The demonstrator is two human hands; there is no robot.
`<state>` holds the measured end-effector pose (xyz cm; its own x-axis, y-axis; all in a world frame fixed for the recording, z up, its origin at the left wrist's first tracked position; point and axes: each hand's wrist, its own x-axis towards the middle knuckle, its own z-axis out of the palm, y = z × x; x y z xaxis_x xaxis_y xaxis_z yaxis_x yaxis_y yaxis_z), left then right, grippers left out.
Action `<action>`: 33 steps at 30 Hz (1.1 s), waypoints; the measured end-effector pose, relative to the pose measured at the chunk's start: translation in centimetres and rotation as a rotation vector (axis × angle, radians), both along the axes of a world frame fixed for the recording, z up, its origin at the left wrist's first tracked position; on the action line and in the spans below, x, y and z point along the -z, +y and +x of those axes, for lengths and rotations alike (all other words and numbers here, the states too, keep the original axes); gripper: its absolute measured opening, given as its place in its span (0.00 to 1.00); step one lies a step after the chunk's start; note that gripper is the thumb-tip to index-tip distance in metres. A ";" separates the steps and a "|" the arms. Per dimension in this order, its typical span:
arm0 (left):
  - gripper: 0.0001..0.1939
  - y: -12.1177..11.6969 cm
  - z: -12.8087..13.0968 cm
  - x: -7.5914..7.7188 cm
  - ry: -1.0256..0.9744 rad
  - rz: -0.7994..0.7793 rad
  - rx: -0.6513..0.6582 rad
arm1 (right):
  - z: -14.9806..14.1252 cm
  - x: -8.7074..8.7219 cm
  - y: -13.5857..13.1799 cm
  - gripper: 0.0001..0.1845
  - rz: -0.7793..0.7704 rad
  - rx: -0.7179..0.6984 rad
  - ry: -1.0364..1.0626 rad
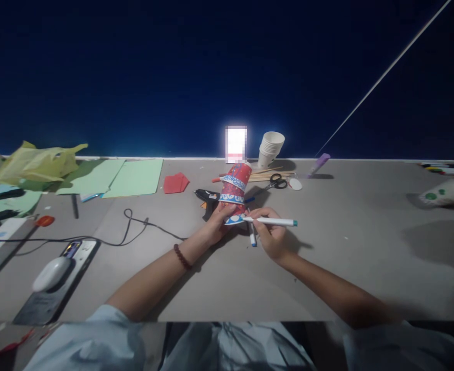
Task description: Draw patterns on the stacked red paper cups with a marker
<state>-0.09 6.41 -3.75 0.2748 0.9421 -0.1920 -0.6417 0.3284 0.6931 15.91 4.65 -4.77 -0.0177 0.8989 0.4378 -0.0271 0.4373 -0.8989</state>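
Note:
My left hand is wrapped round the lower part of a tower of stacked paper cups, coloured red with blue-and-white patterned bands. The tower leans a little to the right. In my right hand is a white marker with a green end, held nearly level. Its tip meets the blue-and-white band at the tower's bottom edge. Beneath the hands lies another white marker with a blue end. Just left of the tower rests a black hot glue gun, partly hidden by my left hand.
Behind the tower stand nested white paper cups, thin wooden sticks and black scissors. Green paper sheets and folded red paper lie left. A black cord crosses the table. A phone carries a white case.

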 end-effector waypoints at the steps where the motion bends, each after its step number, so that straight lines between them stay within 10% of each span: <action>1: 0.20 0.0 0.0 -0.1 -0.002 -0.001 -0.003 | 0.0 0.0 0.0 0.04 0.005 -0.006 0.003; 33: 0.20 0.2 0.0 -0.3 -0.028 -0.074 0.009 | -0.2 0.3 0.7 0.03 -0.080 0.024 0.210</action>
